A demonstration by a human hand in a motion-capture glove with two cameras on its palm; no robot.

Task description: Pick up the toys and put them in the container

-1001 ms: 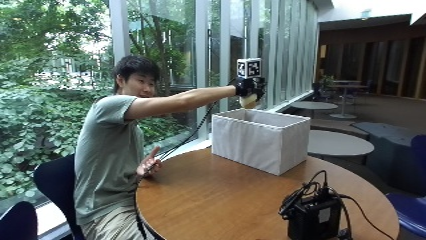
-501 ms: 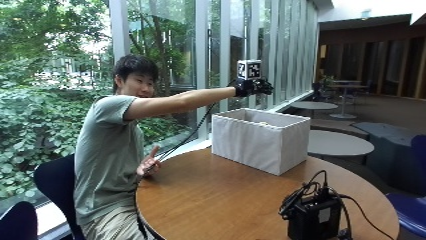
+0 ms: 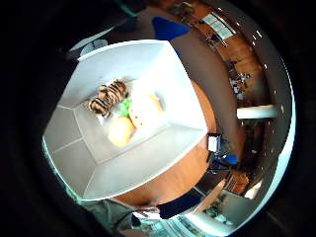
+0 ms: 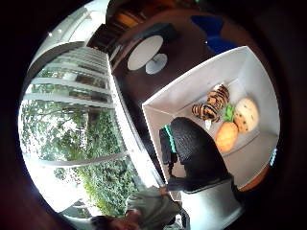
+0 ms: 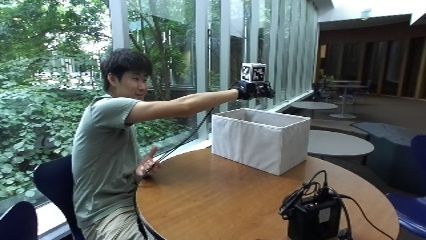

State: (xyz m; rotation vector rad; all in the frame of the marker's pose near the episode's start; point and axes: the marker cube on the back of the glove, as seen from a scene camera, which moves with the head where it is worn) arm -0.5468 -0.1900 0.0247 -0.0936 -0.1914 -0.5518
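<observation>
Toys are seen lying together on the floor of the white container (image 5: 259, 140), which stands on the round wooden table (image 5: 219, 200): a striped tiger (image 3: 106, 98), an orange carrot-like toy (image 3: 120, 131) with a green top, and a pale speckled toy (image 3: 143, 109) — all touching or just beside one another. The gloved right hand (image 5: 254, 90) is held out above the container's open top on a straight arm; nothing is gripped in it, and the fingers appear loosely curled — their exact spread cannot be told. The bare hand (image 5: 148, 164) is rested at the table's edge.
</observation>
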